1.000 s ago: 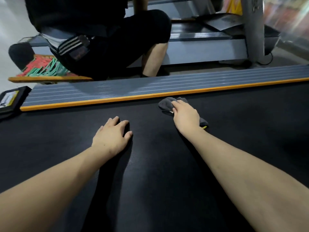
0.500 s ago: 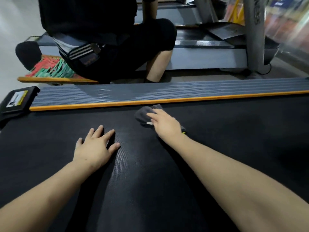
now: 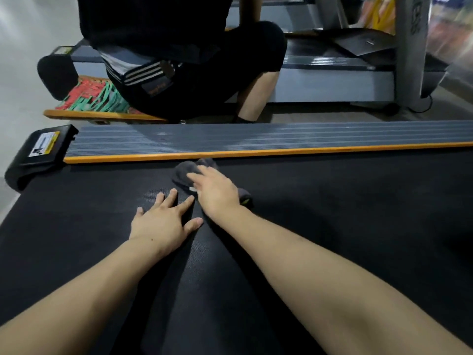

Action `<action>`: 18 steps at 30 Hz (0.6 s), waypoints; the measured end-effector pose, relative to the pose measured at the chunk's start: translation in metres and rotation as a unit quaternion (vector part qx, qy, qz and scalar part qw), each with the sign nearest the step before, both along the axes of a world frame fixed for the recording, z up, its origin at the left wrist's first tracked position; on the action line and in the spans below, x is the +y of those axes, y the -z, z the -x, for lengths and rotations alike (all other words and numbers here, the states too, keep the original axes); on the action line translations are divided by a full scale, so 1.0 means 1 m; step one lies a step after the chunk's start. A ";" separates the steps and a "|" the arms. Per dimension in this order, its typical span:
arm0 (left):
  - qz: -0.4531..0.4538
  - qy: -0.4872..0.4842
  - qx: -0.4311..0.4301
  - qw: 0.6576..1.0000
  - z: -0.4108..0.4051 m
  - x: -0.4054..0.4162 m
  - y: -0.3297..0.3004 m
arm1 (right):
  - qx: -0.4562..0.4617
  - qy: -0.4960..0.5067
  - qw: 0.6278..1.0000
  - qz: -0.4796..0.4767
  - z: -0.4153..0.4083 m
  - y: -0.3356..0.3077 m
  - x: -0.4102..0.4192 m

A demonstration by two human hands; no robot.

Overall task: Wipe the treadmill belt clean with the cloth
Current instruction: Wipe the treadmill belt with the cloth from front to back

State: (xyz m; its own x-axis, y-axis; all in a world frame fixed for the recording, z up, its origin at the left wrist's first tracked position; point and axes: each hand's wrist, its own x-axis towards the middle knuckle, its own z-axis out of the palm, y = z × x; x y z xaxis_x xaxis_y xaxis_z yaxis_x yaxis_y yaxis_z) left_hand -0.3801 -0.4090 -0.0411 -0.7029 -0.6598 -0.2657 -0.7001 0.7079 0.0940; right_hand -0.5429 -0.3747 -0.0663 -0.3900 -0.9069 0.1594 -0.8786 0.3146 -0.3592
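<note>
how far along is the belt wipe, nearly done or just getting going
Done: cannot tell; the black belt shows no visible wiped patch. In hand: the right hand presses the grey cloth flat on the belt by the orange-edged side rail, while the left hand braces flat beside it. Left: probably most of the belt.

A gym: 2 treadmills (image 3: 332,83) side by side.

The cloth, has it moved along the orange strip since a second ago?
Yes. The cloth under the right hand has slid left along the orange strip, toward the black end cap.
</note>
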 end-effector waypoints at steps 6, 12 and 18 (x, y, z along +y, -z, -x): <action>-0.016 0.005 -0.005 1.000 -0.005 -0.002 -0.003 | 0.012 0.180 0.983 0.021 0.115 -0.003 0.105; -0.002 0.008 -0.005 1.000 -0.003 -0.002 0.004 | 0.023 0.345 0.938 0.007 0.108 -0.005 0.092; -0.005 0.001 0.009 1.000 -0.004 -0.001 0.003 | 0.025 0.117 0.993 -0.003 0.026 -0.002 0.017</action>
State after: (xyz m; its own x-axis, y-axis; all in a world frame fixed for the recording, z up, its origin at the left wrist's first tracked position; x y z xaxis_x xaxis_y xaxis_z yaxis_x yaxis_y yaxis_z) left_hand -0.3760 -0.4097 -0.0438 -0.7089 -0.6560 -0.2590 -0.6968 0.7083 0.1131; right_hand -0.5692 -0.3572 -0.0645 -0.5819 -0.7935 0.1780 -0.7978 0.5146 -0.3143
